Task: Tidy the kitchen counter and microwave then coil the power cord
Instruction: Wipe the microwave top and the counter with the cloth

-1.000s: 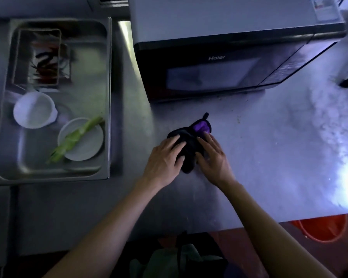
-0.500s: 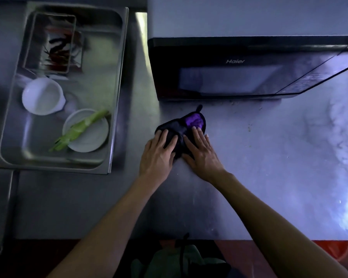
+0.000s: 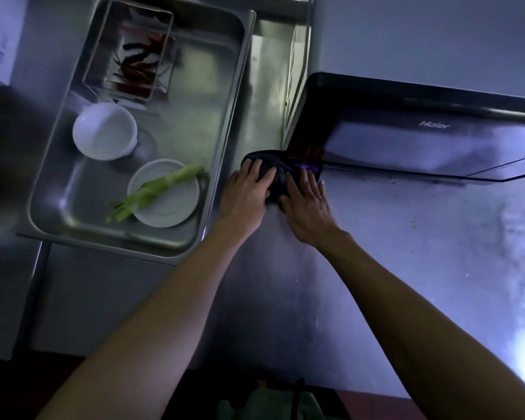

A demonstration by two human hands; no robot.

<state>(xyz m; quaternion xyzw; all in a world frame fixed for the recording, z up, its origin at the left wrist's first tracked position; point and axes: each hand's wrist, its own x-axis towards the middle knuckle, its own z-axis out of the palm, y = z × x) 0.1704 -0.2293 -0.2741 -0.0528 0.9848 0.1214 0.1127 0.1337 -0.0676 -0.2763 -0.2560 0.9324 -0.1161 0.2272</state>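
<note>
A dark cloth [image 3: 278, 172] with a purple patch lies bunched on the steel counter [image 3: 376, 253], against the front left corner of the black microwave [image 3: 422, 131]. My left hand [image 3: 246, 192] presses flat on the cloth's left side with straight fingers. My right hand [image 3: 308, 201] lies flat on its right side, fingers spread. The microwave door is closed. No power cord is in view.
A steel tray [image 3: 225, 122] sits left of the hands. It holds a white bowl [image 3: 105, 131], a white plate [image 3: 164, 194] with green stalks [image 3: 155, 190], and a small container of red chillies [image 3: 134, 56]. Crumbs dot the counter by the microwave's front.
Both hands have pushed the cloth away from me and to the left, from the open counter up to the microwave's front left corner. The camera view has shifted right and closer.
</note>
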